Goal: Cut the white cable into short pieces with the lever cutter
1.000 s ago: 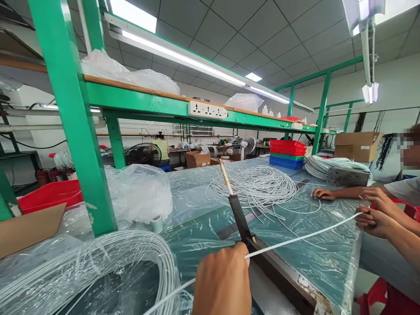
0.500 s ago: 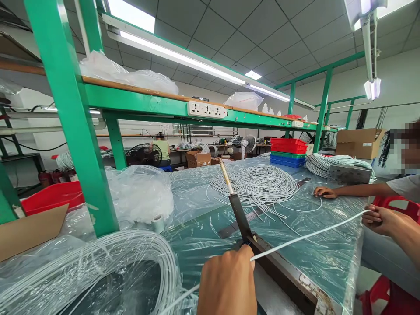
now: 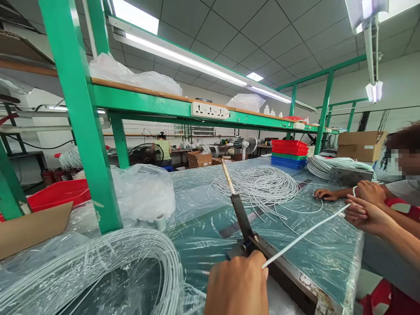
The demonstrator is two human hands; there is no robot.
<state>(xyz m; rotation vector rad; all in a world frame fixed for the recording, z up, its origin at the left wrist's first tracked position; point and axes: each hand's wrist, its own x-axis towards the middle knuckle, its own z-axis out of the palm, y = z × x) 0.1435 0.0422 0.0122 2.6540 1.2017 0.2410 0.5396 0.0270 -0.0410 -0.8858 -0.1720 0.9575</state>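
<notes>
My left hand point(image 3: 238, 284) is at the bottom centre, closed in a fist on a white cable point(image 3: 305, 234). The cable runs taut up to the right into my right hand point(image 3: 361, 214), whose fingers are pinched on its far end. Just beyond my left hand stands a lever cutter point(image 3: 244, 218) with its dark blade arm raised and a pale handle on top. Its long metal base point(image 3: 288, 280) lies along the table edge under the cable. Behind my left hand the cable trails back toward a large coil point(image 3: 108, 267) under plastic film.
A co-worker sits at the right, one hand point(image 3: 323, 194) flat on the plastic-covered table point(image 3: 203, 245), the other point(image 3: 367, 190) near mine. Loose white cable point(image 3: 259, 183), a tape roll point(image 3: 160, 222), a plastic bag point(image 3: 141, 192), stacked trays point(image 3: 288, 154) and a green post point(image 3: 88, 131) are around.
My right hand has moved back leftward with the cable end, after being farther right. My left hand has shifted a little right. The co-worker's second hand has come back into view.
</notes>
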